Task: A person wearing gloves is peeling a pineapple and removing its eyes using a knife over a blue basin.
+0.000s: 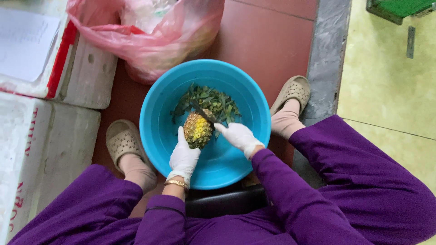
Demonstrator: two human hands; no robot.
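Pineapple (198, 130) is sitting inside the blue basin (156, 122), crown end pointing away from the person, over a pile of green leaf trimmings (213, 100). The basin is resting on the red floor (268, 41) between the person's two sandalled feet.

Left hand (184, 156), in a white glove, is gripping the near end of the fruit, fingers (181, 136) wrapped up along its left flank and clamped on it. Right hand (240, 136), also gloved, is closing around the handle of a knife (203, 112), fingers together on it; the dark blade is lying across the top of the pineapple near the crown end.

Handling, as I judge it: the fruit is looking heavy for its size and stiff, with a rough, spiky rind that grips well. The yellow patches where rind is already off are probably wet and slippery (gloves help). Best hold is looking like the unpeeled lower body, well behind the blade line, which is where the left hand is sitting now.

Around it: pink plastic bag (150, 31) just beyond the basin, white foam boxes (50, 136) to the left, grey stone kerb (327, 54) to the right.
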